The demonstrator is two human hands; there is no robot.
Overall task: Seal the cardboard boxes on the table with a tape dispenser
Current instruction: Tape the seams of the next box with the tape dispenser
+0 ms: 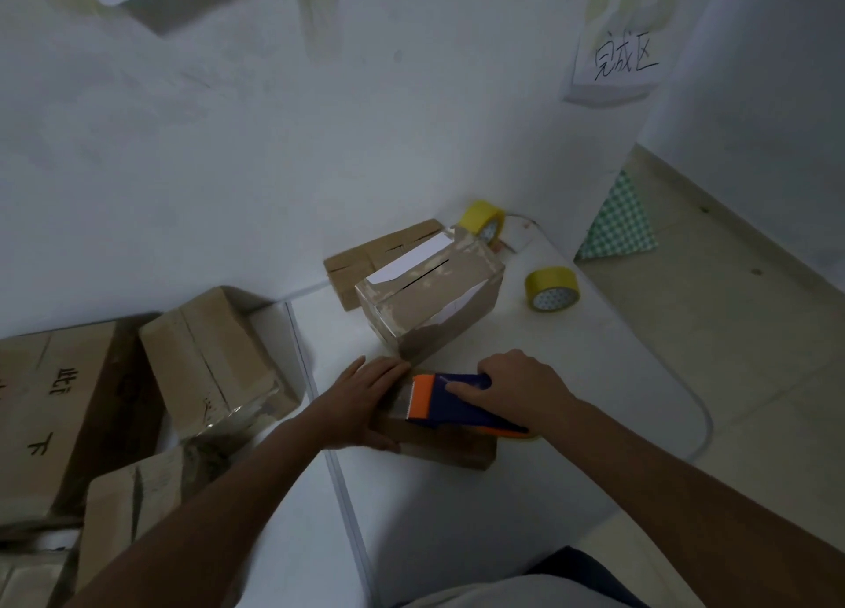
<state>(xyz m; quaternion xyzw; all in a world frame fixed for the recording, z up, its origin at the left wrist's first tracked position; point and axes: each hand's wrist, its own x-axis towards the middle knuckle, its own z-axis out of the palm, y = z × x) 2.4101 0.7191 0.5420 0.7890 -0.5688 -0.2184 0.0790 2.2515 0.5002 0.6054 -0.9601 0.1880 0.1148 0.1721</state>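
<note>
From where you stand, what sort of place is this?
Probably a small packing station, not a home. Cardboard boxes sit on a white table, yellow tape rolls lie nearby, and a handwritten sign is taped to the wall.

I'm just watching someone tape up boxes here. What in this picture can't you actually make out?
Head view only:
- Top of the flat box: covered by the left hand, the right hand and the tape dispenser, so any tape laid is unseen.
- Roll inside the dispenser: hidden by its body and the right hand.
- Boxes at left: cut off by the picture's edge, dim.
- Far yellow tape roll: partly behind the bigger box.
</note>
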